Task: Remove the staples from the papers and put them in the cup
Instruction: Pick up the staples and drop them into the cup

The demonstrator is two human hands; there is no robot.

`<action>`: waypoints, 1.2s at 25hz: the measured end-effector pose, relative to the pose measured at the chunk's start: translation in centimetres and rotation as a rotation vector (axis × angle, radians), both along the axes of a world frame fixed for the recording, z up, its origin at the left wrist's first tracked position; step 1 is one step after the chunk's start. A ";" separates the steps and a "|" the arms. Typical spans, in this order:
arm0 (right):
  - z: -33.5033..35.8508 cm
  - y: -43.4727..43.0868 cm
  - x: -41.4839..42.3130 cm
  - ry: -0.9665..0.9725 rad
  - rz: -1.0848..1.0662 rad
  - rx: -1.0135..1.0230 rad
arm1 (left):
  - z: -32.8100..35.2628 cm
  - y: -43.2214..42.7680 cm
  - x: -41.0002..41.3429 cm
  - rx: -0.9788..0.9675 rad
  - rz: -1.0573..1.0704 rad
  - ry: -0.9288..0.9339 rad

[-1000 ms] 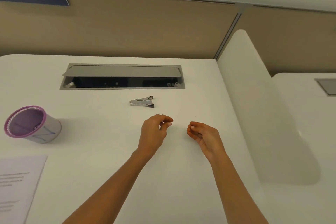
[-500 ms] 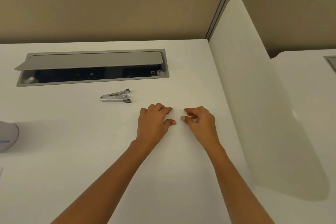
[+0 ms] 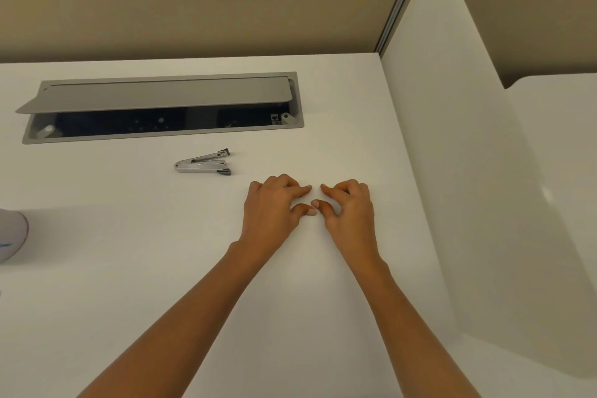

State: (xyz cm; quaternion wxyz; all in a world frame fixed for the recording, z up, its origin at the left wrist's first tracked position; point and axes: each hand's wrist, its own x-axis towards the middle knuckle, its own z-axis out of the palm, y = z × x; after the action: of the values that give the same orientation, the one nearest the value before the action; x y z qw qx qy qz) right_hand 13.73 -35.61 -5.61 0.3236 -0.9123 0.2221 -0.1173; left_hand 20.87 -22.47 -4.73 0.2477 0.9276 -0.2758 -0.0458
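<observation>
A white desk [image 3: 161,268] fills the view. A cable tray [image 3: 161,107] lies open beyond the hands. The cup [image 3: 11,233] sits far to the left of the left hand [image 3: 274,210], barely in view. A metal staple remover [image 3: 203,165] rests just beyond it. The right hand [image 3: 349,210] is alongside; both pinch fingertips together on the desk. Any staple is too small to see, so pinch low and lift slowly. No papers show.
</observation>
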 end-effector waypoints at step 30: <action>4.6 -3.7 -0.3 -0.137 -0.357 1.396 | 2.3 -0.2 1.8 -0.312 0.205 0.299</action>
State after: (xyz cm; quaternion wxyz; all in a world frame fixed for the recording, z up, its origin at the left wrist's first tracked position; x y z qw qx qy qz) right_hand 13.46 -39.30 -0.96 0.8199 -0.4333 0.3701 -0.0559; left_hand 22.68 -22.65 -2.40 0.4295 0.8841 -0.1442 -0.1142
